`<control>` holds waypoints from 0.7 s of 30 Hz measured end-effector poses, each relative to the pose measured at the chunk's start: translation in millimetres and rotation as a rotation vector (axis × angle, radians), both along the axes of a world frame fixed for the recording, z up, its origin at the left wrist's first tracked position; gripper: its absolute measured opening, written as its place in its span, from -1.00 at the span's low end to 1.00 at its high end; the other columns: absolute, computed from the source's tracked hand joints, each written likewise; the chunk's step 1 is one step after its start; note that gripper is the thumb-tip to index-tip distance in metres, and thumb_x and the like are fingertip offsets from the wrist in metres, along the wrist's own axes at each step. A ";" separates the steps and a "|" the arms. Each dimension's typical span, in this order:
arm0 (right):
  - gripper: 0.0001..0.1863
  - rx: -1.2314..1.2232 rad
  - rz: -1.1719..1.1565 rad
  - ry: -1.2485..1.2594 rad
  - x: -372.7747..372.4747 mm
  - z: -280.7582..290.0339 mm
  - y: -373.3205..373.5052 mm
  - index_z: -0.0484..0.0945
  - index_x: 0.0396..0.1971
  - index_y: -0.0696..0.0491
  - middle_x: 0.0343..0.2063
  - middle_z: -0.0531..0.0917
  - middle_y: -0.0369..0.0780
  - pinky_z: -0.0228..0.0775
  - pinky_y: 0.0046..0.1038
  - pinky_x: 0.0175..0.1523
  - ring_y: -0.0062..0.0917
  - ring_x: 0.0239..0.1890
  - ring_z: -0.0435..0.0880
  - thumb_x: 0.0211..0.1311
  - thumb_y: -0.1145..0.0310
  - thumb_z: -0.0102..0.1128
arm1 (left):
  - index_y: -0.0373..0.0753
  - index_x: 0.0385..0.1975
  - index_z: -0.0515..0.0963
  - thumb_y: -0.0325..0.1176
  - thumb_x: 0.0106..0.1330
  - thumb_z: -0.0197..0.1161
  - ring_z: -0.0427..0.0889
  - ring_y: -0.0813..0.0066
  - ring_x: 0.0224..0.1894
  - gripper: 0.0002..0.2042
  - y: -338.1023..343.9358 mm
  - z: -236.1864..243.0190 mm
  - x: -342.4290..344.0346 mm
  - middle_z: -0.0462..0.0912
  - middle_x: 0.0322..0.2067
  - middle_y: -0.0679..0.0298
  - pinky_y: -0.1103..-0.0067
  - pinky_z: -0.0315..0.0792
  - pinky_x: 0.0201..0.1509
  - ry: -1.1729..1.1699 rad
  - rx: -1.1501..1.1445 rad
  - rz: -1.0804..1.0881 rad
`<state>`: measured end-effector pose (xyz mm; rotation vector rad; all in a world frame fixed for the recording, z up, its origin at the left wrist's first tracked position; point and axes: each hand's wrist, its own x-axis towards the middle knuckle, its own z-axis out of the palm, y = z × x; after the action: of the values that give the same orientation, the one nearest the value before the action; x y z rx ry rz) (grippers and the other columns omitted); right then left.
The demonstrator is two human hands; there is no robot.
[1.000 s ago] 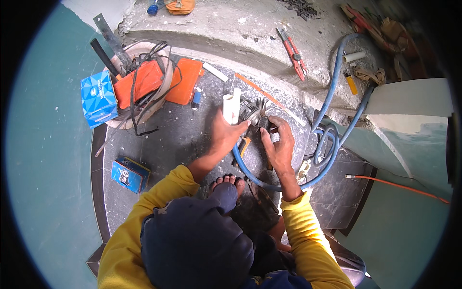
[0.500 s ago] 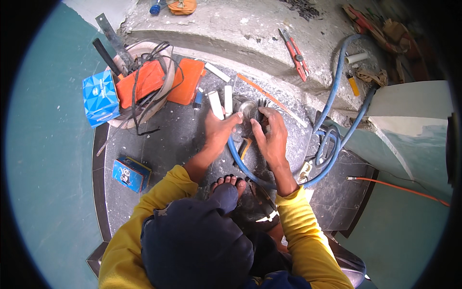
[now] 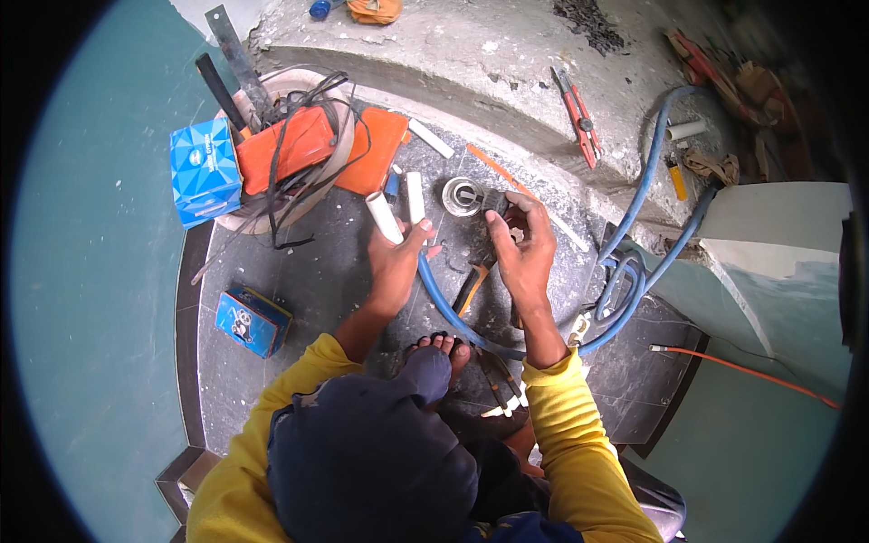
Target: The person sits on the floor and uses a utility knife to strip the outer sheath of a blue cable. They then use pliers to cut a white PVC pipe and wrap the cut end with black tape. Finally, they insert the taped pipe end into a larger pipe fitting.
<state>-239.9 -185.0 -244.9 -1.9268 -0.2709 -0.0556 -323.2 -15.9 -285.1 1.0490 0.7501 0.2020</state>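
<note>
Two short white plastic pipes, one [image 3: 385,217] leaning left and one [image 3: 415,197] nearly upright, rise from my left hand [image 3: 395,264], whose fingers close around their lower ends. Just right of them a small round metal tin [image 3: 463,195] stands with its top facing up. My right hand [image 3: 525,249] pinches a small dark piece [image 3: 494,203] at the tin's right edge; its exact kind is unclear. A blue hose [image 3: 444,299] curves from beneath my left hand toward my right wrist. Between my hands lies a tool with a black and orange handle [image 3: 470,290].
Left, a pale bucket [image 3: 342,136] holds an orange case [image 3: 290,149], cords and tools beside a blue box [image 3: 206,172]. A smaller blue box [image 3: 252,321] sits nearer. Red-handled cutters [image 3: 579,118] lie on the concrete step [image 3: 489,90]; an orange strip [image 3: 502,169] lies below it.
My left hand has drawn left and down with the pipes, away from the tin. My right hand has shifted slightly right, leaving the tin's round top uncovered. The whole view has shifted a little.
</note>
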 end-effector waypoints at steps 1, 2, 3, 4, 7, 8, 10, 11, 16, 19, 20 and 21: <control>-0.63 0.026 -0.018 0.010 0.0 -0.8 -1.8 0.66 0.05 0.18 -0.21 0.67 -0.21 0.52 -0.49 -0.13 -0.57 -0.29 0.62 0.25 0.47 0.49 | -0.31 -0.23 0.47 -0.52 0.49 0.29 0.75 0.40 -0.09 -0.89 -0.1 1.2 -3.7 0.66 -0.17 0.17 0.35 0.79 -0.08 -0.025 -0.008 -0.013; -0.63 0.071 -0.039 0.053 -0.3 -1.4 -3.1 0.65 0.06 0.18 -0.25 0.64 -0.25 0.50 -0.52 -0.14 -0.62 -0.28 0.59 0.26 0.49 0.48 | -0.31 -0.23 0.46 -0.52 0.50 0.28 0.76 0.38 -0.06 -0.89 0.1 2.4 -7.3 0.66 -0.17 0.17 0.35 0.78 -0.08 -0.050 -0.017 -0.026; -0.63 0.100 -0.050 0.080 0.0 -2.3 -5.2 0.65 0.06 0.19 -0.26 0.63 -0.26 0.50 -0.53 -0.14 -0.63 -0.28 0.59 0.27 0.49 0.48 | -0.31 -0.24 0.45 -0.53 0.50 0.27 0.76 0.35 -0.04 -0.89 0.2 2.5 -9.3 0.66 -0.17 0.16 0.34 0.78 -0.07 -0.077 -0.026 -0.041; -0.63 0.129 -0.061 0.108 -0.1 -3.9 -7.6 0.65 0.06 0.19 -0.26 0.63 -0.27 0.49 -0.54 -0.14 -0.64 -0.28 0.58 0.28 0.49 0.47 | -0.29 -0.25 0.44 -0.53 0.51 0.26 0.76 0.32 -0.01 -0.88 0.6 1.7 -11.2 0.66 -0.16 0.15 0.32 0.78 -0.05 -0.095 -0.051 -0.071; -0.63 0.172 -0.075 0.146 -1.0 -6.6 -12.3 0.63 0.08 0.20 -0.26 0.61 -0.30 0.47 -0.58 -0.13 -0.67 -0.24 0.56 0.31 0.50 0.45 | -0.22 -0.28 0.39 -0.54 0.53 0.22 0.76 0.23 0.05 -0.85 1.6 1.9 -12.1 0.66 -0.14 0.13 0.26 0.76 0.02 -0.137 -0.121 -0.156; -0.63 0.197 -0.075 0.172 -1.0 -6.9 -12.9 0.63 0.09 0.20 -0.25 0.61 -0.30 0.47 -0.58 -0.13 -0.68 -0.24 0.56 0.31 0.50 0.45 | -0.20 -0.29 0.38 -0.54 0.54 0.21 0.76 0.20 0.06 -0.84 1.4 2.5 -11.5 0.66 -0.13 0.13 0.24 0.76 0.04 -0.144 -0.143 -0.181; -0.62 0.242 -0.071 0.214 -2.3 -4.9 -13.2 0.62 0.10 0.20 -0.25 0.61 -0.30 0.47 -0.59 -0.12 -0.69 -0.23 0.56 0.32 0.51 0.44 | -0.17 -0.32 0.35 -0.52 0.54 0.22 0.76 0.18 0.06 -0.80 -0.5 4.6 -10.3 0.65 -0.14 0.14 0.25 0.75 0.03 -0.163 -0.189 -0.217; -0.62 0.264 -0.064 0.230 -3.2 -3.8 -12.0 0.62 0.11 0.20 -0.24 0.61 -0.31 0.47 -0.60 -0.12 -0.69 -0.22 0.56 0.32 0.51 0.44 | -0.16 -0.34 0.34 -0.51 0.54 0.23 0.76 0.19 0.04 -0.78 -1.8 5.6 -9.6 0.65 -0.16 0.15 0.28 0.76 -0.01 -0.175 -0.212 -0.226; -0.60 0.269 -0.017 0.200 -1.3 2.6 -9.0 0.63 0.13 0.18 -0.23 0.61 -0.30 0.48 -0.58 -0.11 -0.67 -0.23 0.57 0.32 0.50 0.44 | -0.16 -0.31 0.32 -0.46 0.55 0.24 0.75 0.14 0.09 -0.79 -8.9 9.8 -7.0 0.60 -0.15 0.18 0.22 0.76 0.01 -0.213 -0.352 -0.287; -0.60 0.171 0.011 0.088 1.4 3.2 -7.0 0.65 0.11 0.17 -0.23 0.62 -0.27 0.50 -0.53 -0.10 -0.62 -0.24 0.59 0.29 0.49 0.45 | -0.19 -0.27 0.33 -0.45 0.56 0.23 0.74 0.11 0.11 -0.82 -10.3 7.3 -8.5 0.59 -0.13 0.19 0.16 0.76 0.06 -0.216 -0.381 -0.332; -0.60 0.122 0.028 0.047 3.2 4.0 -7.1 0.65 0.10 0.16 -0.20 0.65 -0.22 0.51 -0.49 -0.08 -0.56 -0.24 0.62 0.25 0.49 0.46 | -0.19 -0.26 0.34 -0.44 0.56 0.23 0.74 0.10 0.11 -0.82 -10.5 5.8 -8.5 0.58 -0.13 0.20 0.15 0.75 0.07 -0.224 -0.387 -0.349; -0.60 0.106 0.041 0.037 3.0 7.6 -6.4 0.65 0.09 0.17 -0.17 0.67 -0.21 0.52 -0.48 -0.08 -0.55 -0.23 0.62 0.25 0.50 0.46 | -0.20 -0.24 0.34 -0.43 0.56 0.24 0.73 0.09 0.12 -0.82 -10.3 5.4 -8.8 0.58 -0.13 0.20 0.14 0.75 0.09 -0.231 -0.391 -0.363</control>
<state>-236.9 -191.3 -237.2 -1.8147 -0.2773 -0.0067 -332.0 -26.2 -279.7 0.7548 0.3600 -0.1317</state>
